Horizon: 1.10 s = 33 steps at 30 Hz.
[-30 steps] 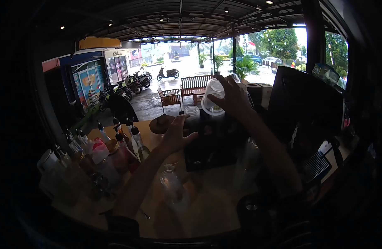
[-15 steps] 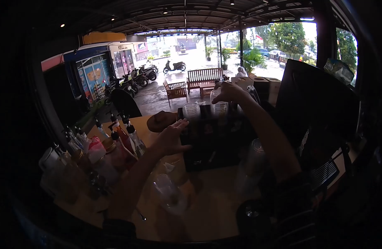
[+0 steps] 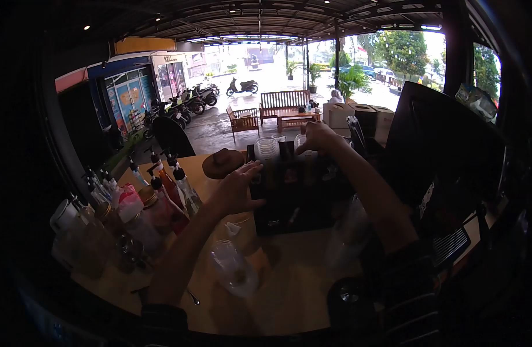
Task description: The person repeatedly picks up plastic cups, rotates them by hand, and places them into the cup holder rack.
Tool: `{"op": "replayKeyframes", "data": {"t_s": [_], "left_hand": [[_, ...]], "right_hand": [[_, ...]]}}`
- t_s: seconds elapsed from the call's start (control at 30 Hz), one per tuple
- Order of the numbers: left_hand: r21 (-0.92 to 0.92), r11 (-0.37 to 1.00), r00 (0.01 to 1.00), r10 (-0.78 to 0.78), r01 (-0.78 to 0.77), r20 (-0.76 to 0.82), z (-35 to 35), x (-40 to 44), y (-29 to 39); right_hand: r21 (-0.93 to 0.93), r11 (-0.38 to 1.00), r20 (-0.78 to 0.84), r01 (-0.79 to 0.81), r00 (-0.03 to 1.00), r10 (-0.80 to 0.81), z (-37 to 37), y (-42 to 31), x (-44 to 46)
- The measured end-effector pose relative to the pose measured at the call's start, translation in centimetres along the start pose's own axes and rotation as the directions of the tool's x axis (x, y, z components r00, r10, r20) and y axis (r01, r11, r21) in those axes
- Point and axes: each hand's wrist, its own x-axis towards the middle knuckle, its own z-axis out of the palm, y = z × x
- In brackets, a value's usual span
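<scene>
My right hand (image 3: 320, 137) is closed around the top of a stack of clear plastic cups (image 3: 300, 142) in the right part of a black cup holder (image 3: 295, 202). Its fingers hide much of that stack. Another stack of clear cups (image 3: 267, 148) rises from the holder's left part. At the holder's left side is my left hand (image 3: 237, 188), fingers stretched and thumb apart, holding nothing; whether it touches the holder I cannot tell. Clear plastic cups in a sleeve (image 3: 234, 269) lie on the wooden counter (image 3: 300, 289) nearer to me.
Pump bottles (image 3: 188, 191) and jars (image 3: 150, 202) crowd the counter's left side. A brown rounded object (image 3: 223, 163) sits behind my left hand. On the right stand a dark monitor (image 3: 439, 144) and more clear cups (image 3: 350, 228). A spoon (image 3: 193, 297) lies near the front.
My right hand has gone down slightly with the cup stack, which now stands lower in the holder. My left hand stays almost where it was.
</scene>
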Motion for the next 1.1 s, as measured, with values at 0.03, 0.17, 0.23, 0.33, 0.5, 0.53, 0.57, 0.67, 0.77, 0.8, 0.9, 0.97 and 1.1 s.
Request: {"op": "replayKeyframes", "data": {"t_s": [0.03,0.17,0.23,0.33,0.5,0.53,0.57,0.67,0.77,0.8,0.9,0.97,1.1], "left_hand": [[-0.001,1.0,1.0,0.0,0.0,0.001,0.0,0.0,0.0],[0.004,1.0,1.0,-0.009,0.009,0.023,0.1,-0.1,-0.3],[-0.001,1.0,0.999,-0.015,0.015,0.041,-0.3,-0.1,-0.4],[-0.112,0.994,0.992,-0.024,0.01,-0.122,-1.1,-1.0,0.8],[-0.246,0.969,0.98,-0.085,0.039,-0.179,-3.5,-6.1,4.1],[-0.311,0.949,0.969,-0.12,0.048,-0.216,-3.4,-7.6,4.3],[-0.374,0.926,0.954,-0.157,0.053,-0.253,-3.2,-9.2,4.4],[-0.572,0.813,0.935,-0.277,0.105,-0.222,-1.6,-14.8,4.2],[-0.69,0.703,0.944,-0.319,0.174,-0.087,1.2,-20.2,2.6],[-0.697,0.688,0.957,-0.291,0.201,-0.011,1.8,-21.5,2.7],[-0.66,0.688,0.952,-0.259,0.301,0.164,3.8,-23.2,3.0],[-0.645,0.732,0.975,-0.193,0.217,0.109,5.4,-23.4,3.3],[-0.719,0.575,0.9,-0.401,0.391,0.169,6.7,-22.7,4.7]], "right_hand": [[-0.033,0.999,-0.036,0.033,0.999,-0.034,0.2,0.2,-0.1],[-0.058,0.995,-0.044,0.083,0.995,-0.085,0.6,0.2,-0.5],[-0.017,1.0,0.018,-0.027,0.999,0.027,-0.3,-0.7,-1.7],[-0.066,0.996,-0.16,-0.062,0.986,0.051,-1.1,-2.4,-3.4],[-0.022,0.989,-0.335,0.148,0.931,-0.147,-0.8,-9.8,-10.0],[0.083,0.974,-0.315,0.213,0.933,-0.177,0.1,-11.3,-11.6],[0.165,0.938,-0.334,0.306,0.912,-0.239,1.8,-12.5,-13.0],[0.421,0.839,-0.144,0.345,0.938,-0.314,6.6,-15.6,-17.6],[0.667,0.686,-0.092,0.289,0.947,-0.308,12.3,-18.1,-21.0],[0.672,0.685,-0.085,0.281,0.948,-0.306,13.9,-18.8,-21.5],[0.703,0.643,-0.18,0.303,0.951,-0.25,17.4,-20.8,-22.6],[0.566,0.779,-0.305,0.271,0.946,-0.107,18.6,-21.8,-22.8],[0.776,0.613,-0.179,0.15,0.984,-0.014,18.2,-23.1,-23.1]]}}
